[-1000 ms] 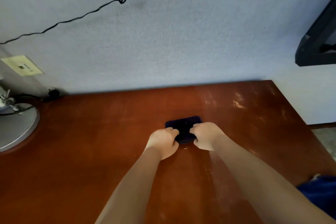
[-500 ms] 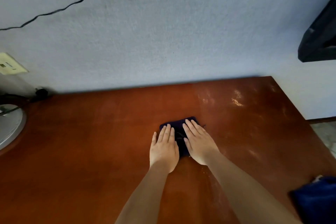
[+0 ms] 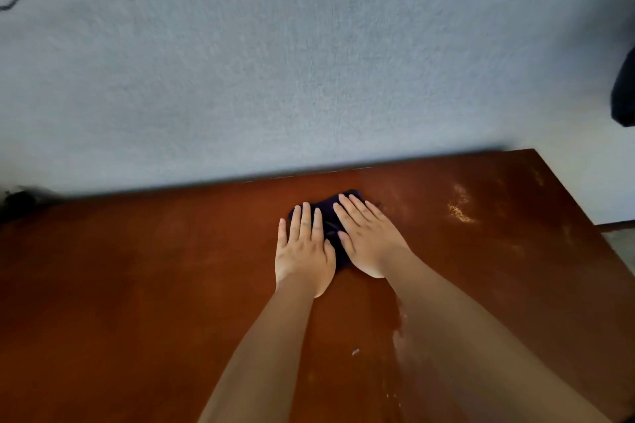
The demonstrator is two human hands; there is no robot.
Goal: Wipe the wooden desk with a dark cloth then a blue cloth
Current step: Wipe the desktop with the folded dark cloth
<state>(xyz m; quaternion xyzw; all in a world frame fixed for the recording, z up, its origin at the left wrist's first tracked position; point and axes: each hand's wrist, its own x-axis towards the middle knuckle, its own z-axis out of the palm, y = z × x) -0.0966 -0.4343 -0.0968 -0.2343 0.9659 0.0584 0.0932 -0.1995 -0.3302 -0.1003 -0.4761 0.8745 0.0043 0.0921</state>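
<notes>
Dark cloth (image 3: 329, 213) pushed farther back; left hand (image 3: 304, 249), right hand (image 3: 369, 239) still flat, fingers straight.

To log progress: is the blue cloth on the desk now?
No, only the dark cloth lies on the wooden desk.

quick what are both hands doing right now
Left hand: open, fingers straight, pressing flat on the dark cloth.
Right hand: open, fingers straight, pressing flat on the same cloth on the wooden desk.
</notes>
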